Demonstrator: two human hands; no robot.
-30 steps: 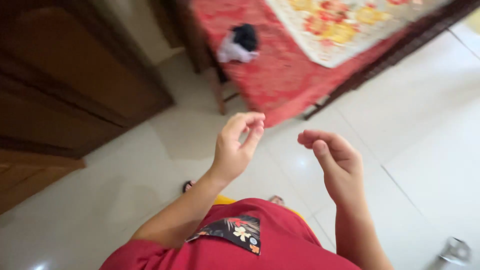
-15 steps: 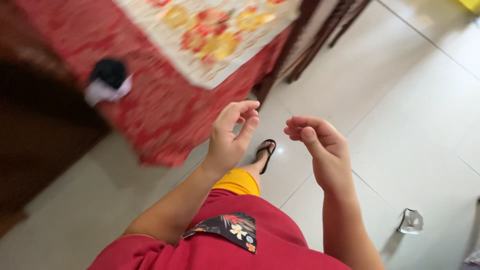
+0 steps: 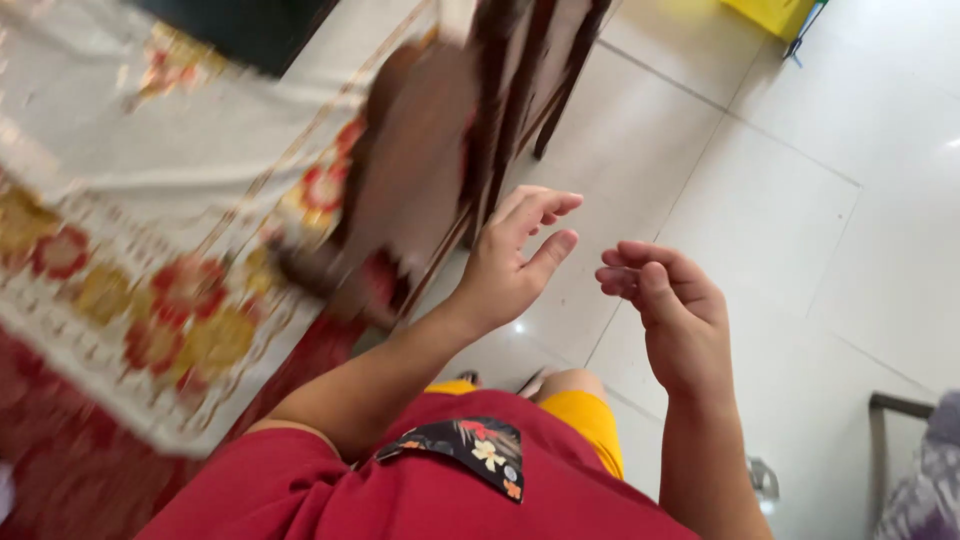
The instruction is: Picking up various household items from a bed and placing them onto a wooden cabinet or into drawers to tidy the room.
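We look down on two bare hands raised in front of a red shirt point(image 3: 420, 500) with a dark flowered patch point(image 3: 465, 450) and yellow shorts point(image 3: 585, 415). The left hand point(image 3: 510, 265) is open, its fingers loosely spread and curved, the palm turned toward the right hand point(image 3: 675, 315), and it holds nothing. The right hand is half curled, its fingers bent inward and the thumb lying along them; we see nothing inside it, and the fingertips do not press together on any object. The two hands are near each other but apart, with a strip of white tiled floor point(image 3: 780, 200) showing between them. What lies nearest to the left hand is the bed point(image 3: 130, 250), just beside and to the left of it in the view: a pale cloth point(image 3: 190, 150) with red and yellow flowers is spread over a red cover point(image 3: 60, 470), and the dark wooden frame point(image 3: 520, 90) stands up close to the left fingertips without touching them. That part of the view is blurred, so we cannot tell its details. At the top right corner a yellow box point(image 3: 780, 15) sits on the floor, well apart from both hands. At the lower right edge a dark-framed thing point(image 3: 900, 410) and some purple fabric point(image 3: 925, 480) show, below the right hand and clear of it. A foot point(image 3: 560, 382) shows just above the shorts on the tiles.
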